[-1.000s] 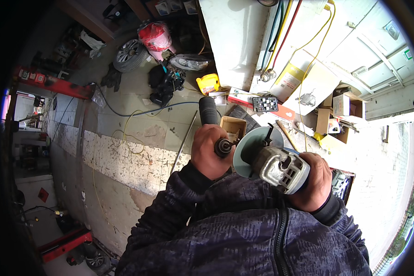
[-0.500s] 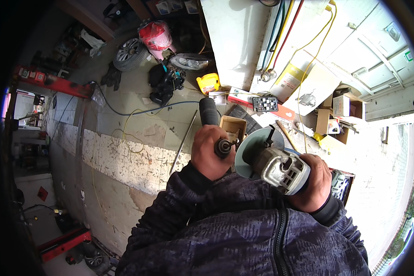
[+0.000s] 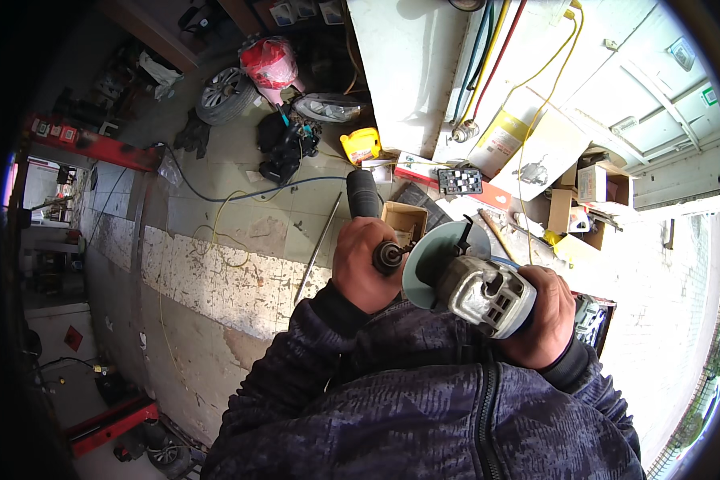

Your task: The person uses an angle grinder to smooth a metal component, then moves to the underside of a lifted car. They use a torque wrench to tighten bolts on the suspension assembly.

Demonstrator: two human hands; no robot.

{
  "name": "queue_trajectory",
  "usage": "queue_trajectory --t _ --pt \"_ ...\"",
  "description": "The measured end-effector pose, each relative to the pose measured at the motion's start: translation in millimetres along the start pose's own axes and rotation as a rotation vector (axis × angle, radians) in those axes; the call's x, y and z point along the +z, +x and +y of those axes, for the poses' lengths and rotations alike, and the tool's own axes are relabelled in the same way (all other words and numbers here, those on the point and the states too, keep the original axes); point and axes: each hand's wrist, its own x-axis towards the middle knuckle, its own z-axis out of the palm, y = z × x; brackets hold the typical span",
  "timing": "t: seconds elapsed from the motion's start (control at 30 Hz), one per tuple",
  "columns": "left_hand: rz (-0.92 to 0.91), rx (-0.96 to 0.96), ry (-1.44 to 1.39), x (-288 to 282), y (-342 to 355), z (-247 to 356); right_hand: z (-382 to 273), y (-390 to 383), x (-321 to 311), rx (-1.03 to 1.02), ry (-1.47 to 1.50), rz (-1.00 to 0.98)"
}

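Right hand [image 3: 548, 308] is clamping the angle grinder [image 3: 476, 284] body steady while left hand [image 3: 366, 264] is gripping its black side handle [image 3: 366, 200], probably tightening it.

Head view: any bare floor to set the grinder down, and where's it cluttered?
Bare floor: the tiled stretch left of the left hand, between the blue cable and the worn pale strip. Crowded: around the cardboard box, yellow jug and wheel above; also right of the angle grinder held in the right hand.

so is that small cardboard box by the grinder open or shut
Open: the small cardboard box shows its flaps up and a dark inside, just beyond the left hand and the angle grinder.
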Motion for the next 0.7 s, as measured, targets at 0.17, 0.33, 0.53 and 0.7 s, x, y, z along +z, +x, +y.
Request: queue_trajectory --t 0.17,0.33,0.53,0.7 --pt "-0.004 0.039 0.006 1.7 -0.5 -3.1 -0.6 1.7 -0.3 -0.014 -0.015 -0.004" --pt "-0.002 0.044 0.014 1.5 -2.8 -4.3 -1.8 1.2 0.4 0.005 -0.005 -0.011" --pt "0.000 -0.004 0.001 -0.9 -3.4 -2.3 -2.4 -1.9 -1.5 0.007 -0.014 0.008" --pt "-0.004 -0.018 -0.002 -1.8 -2.1 0.5 -3.0 -3.6 -3.1 0.011 -0.011 0.000"
